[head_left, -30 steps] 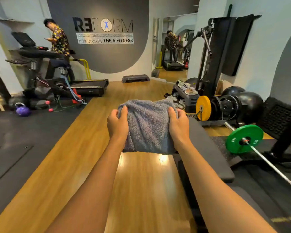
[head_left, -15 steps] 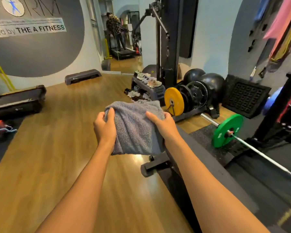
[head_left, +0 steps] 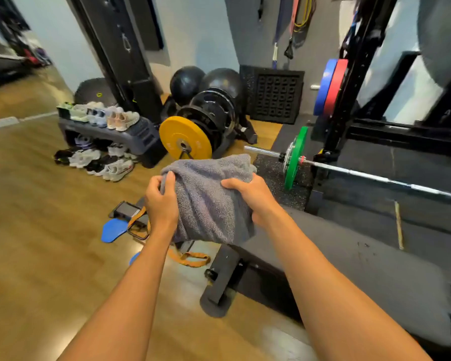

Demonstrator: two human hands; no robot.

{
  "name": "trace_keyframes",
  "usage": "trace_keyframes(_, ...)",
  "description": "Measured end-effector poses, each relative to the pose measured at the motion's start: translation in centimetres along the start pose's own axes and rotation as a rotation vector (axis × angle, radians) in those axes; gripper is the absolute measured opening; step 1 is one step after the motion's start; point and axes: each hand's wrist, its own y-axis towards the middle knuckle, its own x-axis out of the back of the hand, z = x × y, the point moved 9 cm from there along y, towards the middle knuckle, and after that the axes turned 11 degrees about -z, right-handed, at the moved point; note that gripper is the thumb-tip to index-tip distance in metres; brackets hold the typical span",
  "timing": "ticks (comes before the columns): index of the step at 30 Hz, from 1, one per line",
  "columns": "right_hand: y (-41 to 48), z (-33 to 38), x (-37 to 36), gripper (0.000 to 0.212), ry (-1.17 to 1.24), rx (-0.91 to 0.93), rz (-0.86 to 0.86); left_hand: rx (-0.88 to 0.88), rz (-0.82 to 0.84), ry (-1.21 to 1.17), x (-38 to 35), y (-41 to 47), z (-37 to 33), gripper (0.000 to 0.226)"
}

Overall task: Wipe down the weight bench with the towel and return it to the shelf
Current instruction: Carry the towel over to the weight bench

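Near the middle of the view, a grey towel [head_left: 208, 199] is bunched between both hands, held up over the left end of the weight bench [head_left: 349, 269]. The left grip [head_left: 160, 204] clutches the towel's left edge, its thumb lying up along the cloth and its fingers curled behind. The right grip [head_left: 248, 194] clamps the right side, its fingers wrapped over a fold. The towel's lower hem hangs at the pad's end; whether it touches the pad cannot be told.

The bench pad is dark and runs from the towel toward the near right. Its black foot [head_left: 219, 285] stands on the wooden floor [head_left: 37, 230].

Left of the foot, an orange strap [head_left: 190, 257] and a blue pad [head_left: 113, 229] lie on the floor, near a small dark device [head_left: 125, 210].

Farther off, a yellow plate [head_left: 185, 142] leans in front of a stack of black plates [head_left: 214, 118], with two black balls [head_left: 186, 83] behind them. To their left, a grey step platform [head_left: 138, 139] carries a row of shoes [head_left: 102, 115], and more shoes [head_left: 97, 160] lie on the floor beside it.

On the right, a barbell [head_left: 375, 175] with a green plate [head_left: 293, 160] rests on dark rubber matting. Beyond it a black rack [head_left: 354, 61] holds a blue plate [head_left: 324, 87] and a red plate [head_left: 335, 87] side by side. A perforated black mat [head_left: 274, 95] leans against the far wall.
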Motion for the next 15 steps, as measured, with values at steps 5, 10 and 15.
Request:
trace_keyframes(5, 7.8, -7.3, -0.2, 0.024, -0.047, 0.181, -0.317, 0.146, 0.361, -0.084, -10.1, 5.0, 14.1, 0.011)
trace_keyframes(10, 12.6, -12.5, 0.0, 0.023, -0.385, 0.511, -0.578, 0.374, 0.620, -0.225, -18.0, 5.2, 23.4, 0.035)
trace_keyframes(15, 15.3, -20.7, -6.2, 0.019, -1.052, 0.935, -0.658, 0.552, 0.869, -0.341, -23.9, 3.6, 31.9, 0.052)
